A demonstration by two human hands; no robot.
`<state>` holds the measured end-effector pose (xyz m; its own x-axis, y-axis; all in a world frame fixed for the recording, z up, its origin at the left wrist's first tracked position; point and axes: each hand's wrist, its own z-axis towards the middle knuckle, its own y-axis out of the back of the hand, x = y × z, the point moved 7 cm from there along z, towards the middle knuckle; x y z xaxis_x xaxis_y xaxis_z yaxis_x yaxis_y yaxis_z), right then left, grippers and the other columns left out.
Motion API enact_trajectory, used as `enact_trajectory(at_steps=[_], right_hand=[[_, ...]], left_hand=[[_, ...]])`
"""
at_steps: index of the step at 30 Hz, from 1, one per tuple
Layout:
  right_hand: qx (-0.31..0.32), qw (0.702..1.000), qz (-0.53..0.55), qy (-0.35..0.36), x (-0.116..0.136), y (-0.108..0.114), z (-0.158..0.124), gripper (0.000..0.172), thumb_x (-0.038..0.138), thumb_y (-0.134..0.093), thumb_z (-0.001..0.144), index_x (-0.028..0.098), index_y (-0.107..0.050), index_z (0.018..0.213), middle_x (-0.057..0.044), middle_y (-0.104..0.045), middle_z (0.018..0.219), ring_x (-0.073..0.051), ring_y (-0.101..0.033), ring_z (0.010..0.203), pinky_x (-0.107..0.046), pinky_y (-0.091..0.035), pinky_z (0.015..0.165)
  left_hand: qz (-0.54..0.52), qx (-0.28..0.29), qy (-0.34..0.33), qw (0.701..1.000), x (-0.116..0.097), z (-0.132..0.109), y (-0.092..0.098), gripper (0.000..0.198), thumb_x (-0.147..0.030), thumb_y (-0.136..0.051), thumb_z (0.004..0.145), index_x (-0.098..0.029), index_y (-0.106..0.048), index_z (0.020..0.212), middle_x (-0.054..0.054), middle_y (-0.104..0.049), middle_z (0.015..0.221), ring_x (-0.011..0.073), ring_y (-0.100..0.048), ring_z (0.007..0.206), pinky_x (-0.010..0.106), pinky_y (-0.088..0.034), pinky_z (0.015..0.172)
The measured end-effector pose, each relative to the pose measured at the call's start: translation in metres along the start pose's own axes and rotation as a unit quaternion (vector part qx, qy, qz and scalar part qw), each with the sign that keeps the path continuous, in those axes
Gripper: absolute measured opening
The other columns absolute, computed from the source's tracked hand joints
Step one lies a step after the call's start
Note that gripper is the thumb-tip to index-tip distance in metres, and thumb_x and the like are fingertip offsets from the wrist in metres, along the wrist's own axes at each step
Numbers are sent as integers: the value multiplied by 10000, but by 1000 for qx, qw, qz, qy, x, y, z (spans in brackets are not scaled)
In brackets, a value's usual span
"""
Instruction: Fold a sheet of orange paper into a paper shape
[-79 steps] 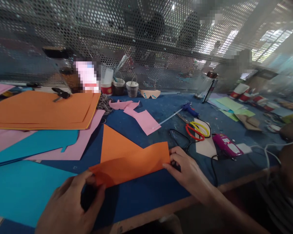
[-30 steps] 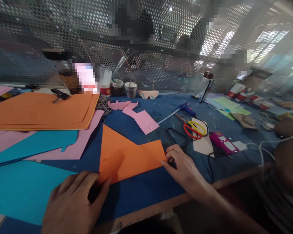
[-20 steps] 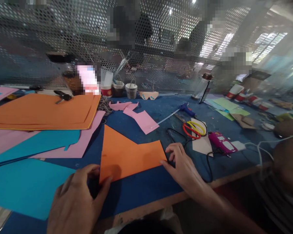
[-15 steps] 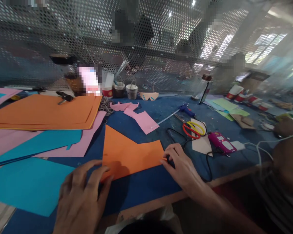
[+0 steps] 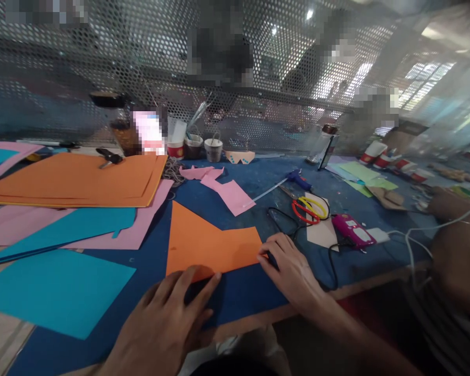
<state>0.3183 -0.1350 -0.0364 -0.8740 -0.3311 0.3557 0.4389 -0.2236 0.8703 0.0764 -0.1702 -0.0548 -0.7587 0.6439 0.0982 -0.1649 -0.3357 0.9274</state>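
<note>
A cut piece of orange paper [image 5: 215,245] lies in front of me on the blue tabletop, its upper edge notched in the middle. My right hand [image 5: 288,269] pinches its right end between thumb and fingertips. Along the near edge, at the lower left, my left hand [image 5: 172,313] rests with fingers stretched and spread, fingertips touching the paper. Left of that hand lies a blue paper sheet [image 5: 58,292]. Beyond the orange piece is a pink paper cutout [image 5: 235,197]. Scissors [image 5: 309,209] with red and yellow handles lie past my right hand.
Orange sheets [image 5: 70,177] are stacked at the left, keys [image 5: 109,156] on top. A blue glue gun [image 5: 298,179] trails a black cord near a magenta box [image 5: 352,231]. Paper cups [image 5: 213,149] stand along the perforated screen [image 5: 258,94]. Another person's arm [image 5: 454,240] is at the right.
My left hand has slid right, from the paper's left corner along its near edge, its fingers spreading. My right hand keeps its pinch on the right end.
</note>
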Motion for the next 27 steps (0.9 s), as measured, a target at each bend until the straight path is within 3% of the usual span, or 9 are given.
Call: enact_trajectory(at_steps=[5, 8, 12, 15, 21, 27], right_hand=[[-13, 1000, -11, 14, 2, 0, -1, 154, 85, -581, 983, 233, -621, 974, -66, -629, 1032, -237, -616, 971, -402, -529, 870], [-5, 999, -28, 31, 5, -2, -1, 156, 75, -588, 981, 226, -627, 981, -66, -641, 1032, -249, -608, 986, -424, -511, 882], [4, 999, -25, 38, 6, -3, -1, 164, 65, -588, 985, 223, -633, 994, -59, -656, 1029, -245, -613, 994, -420, -499, 885], [1, 999, -21, 42, 7, -3, -1, 151, 71, -594, 990, 218, -627, 998, -54, -657, 1029, -239, -616, 991, -414, -496, 878], [9, 999, -28, 41, 5, -6, 0, 159, 67, -583, 987, 221, -622, 994, -50, -668, 1013, -242, -618, 980, -418, -499, 878], [1, 999, -18, 33, 3, -4, 0, 149, 85, -584, 992, 227, -628, 987, -54, -672, 1014, -241, -629, 973, -410, -513, 872]], left_hand=[[15, 10, 0, 1000, -5, -2, -2, 518, -566, -501, 1048, -374, -566, 1525, 82, -621, 1520, 366, -621, 1239, 495, -499, 914], [12, -11, 3, 1000, -11, -1, 0, 559, -599, -516, 1033, -314, -589, 1508, 93, -630, 1517, 362, -602, 1280, 496, -468, 964], [22, -42, -40, 998, -26, 5, 1, 666, -584, -542, 1022, -151, -553, 1528, 125, -542, 1615, 358, -508, 1422, 505, -371, 1130], [22, -65, -59, 996, -34, 6, -1, 724, -598, -542, 1021, -73, -538, 1520, 158, -560, 1594, 348, -496, 1443, 497, -297, 1207], [15, -54, -23, 998, -32, 4, -8, 694, -626, -477, 1049, -186, -479, 1587, 80, -566, 1602, 320, -526, 1432, 478, -330, 1187], [2, -57, -18, 998, -32, 6, -4, 721, -640, -461, 1048, -176, -456, 1600, 94, -631, 1534, 324, -579, 1365, 474, -391, 1128]])
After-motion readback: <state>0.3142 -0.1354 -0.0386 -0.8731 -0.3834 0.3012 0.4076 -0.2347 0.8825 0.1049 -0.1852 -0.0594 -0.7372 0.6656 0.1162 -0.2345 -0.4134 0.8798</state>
